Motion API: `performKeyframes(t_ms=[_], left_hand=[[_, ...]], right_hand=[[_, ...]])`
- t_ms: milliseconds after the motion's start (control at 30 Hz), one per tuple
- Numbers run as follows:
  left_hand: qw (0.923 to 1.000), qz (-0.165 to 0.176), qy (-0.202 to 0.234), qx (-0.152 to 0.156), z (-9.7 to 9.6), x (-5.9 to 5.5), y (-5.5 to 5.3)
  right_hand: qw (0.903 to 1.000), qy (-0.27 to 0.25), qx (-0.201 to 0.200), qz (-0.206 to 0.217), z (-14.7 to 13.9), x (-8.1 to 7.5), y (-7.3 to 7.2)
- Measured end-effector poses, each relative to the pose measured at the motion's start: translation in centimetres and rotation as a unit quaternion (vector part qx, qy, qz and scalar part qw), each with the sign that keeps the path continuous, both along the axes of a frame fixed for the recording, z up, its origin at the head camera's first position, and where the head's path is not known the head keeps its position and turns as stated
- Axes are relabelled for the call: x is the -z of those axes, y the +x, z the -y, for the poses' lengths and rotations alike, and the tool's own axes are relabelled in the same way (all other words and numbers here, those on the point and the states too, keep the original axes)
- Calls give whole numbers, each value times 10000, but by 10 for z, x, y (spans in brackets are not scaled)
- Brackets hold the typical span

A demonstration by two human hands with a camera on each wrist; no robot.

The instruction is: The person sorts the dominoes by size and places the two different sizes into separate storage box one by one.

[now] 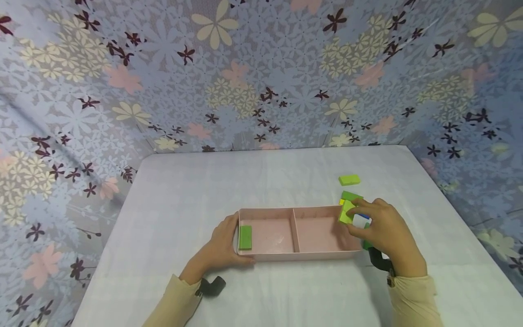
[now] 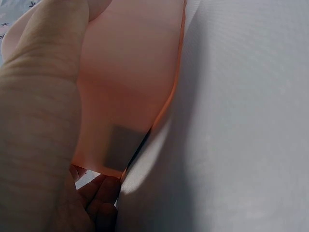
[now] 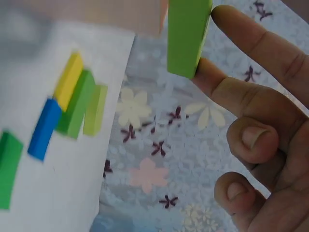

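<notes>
A pink two-compartment box (image 1: pixel 296 231) stands on the table, with a green block (image 1: pixel 245 237) lying at the left end of its left compartment. My left hand (image 1: pixel 222 245) grips the box's left end, the thumb along the front side and the fingers around the end wall. My right hand (image 1: pixel 384 227) pinches a light-green block (image 1: pixel 346 212) between thumb and fingertips, raised over the right compartment's right end. In the right wrist view the pinched block (image 3: pixel 186 38) appears upright, its upper end cut off by the frame.
Beyond the box's right end lie more blocks: a yellow block (image 3: pixel 69 82), a green block (image 3: pixel 77 104), a blue block (image 3: pixel 44 129), a light-green block (image 1: pixel 349 180) and a darker green block (image 3: pixel 8 169). A white cloth (image 1: pixel 245 179) covers the table; floral fabric (image 1: pixel 261 91) hangs behind.
</notes>
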State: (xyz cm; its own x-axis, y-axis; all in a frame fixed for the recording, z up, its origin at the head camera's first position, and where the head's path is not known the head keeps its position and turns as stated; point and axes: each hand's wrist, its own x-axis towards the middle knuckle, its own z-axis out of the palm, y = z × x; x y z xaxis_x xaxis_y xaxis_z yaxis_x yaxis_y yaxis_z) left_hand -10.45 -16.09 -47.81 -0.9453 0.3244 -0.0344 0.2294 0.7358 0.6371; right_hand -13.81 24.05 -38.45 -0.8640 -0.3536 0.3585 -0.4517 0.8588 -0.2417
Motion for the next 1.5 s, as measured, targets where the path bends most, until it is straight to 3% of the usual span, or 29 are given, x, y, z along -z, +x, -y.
performKeyframes(t_ms=[633, 900, 1100, 1500], left_hand=[[9997, -199, 134, 38, 3, -1, 1], [9999, -105, -13, 35, 4, 0, 1], [9998, -186, 61, 106, 3, -1, -1], [9999, -129, -20, 111, 3, -2, -2]], right_hand=[[9978, -391, -538, 57, 37, 8, 7], [9914, -714, -1084, 180, 59, 12, 11], [9910, -702, -1086, 334, 75, 13, 15], [9873, -548, -1493, -13, 102, 11, 16]])
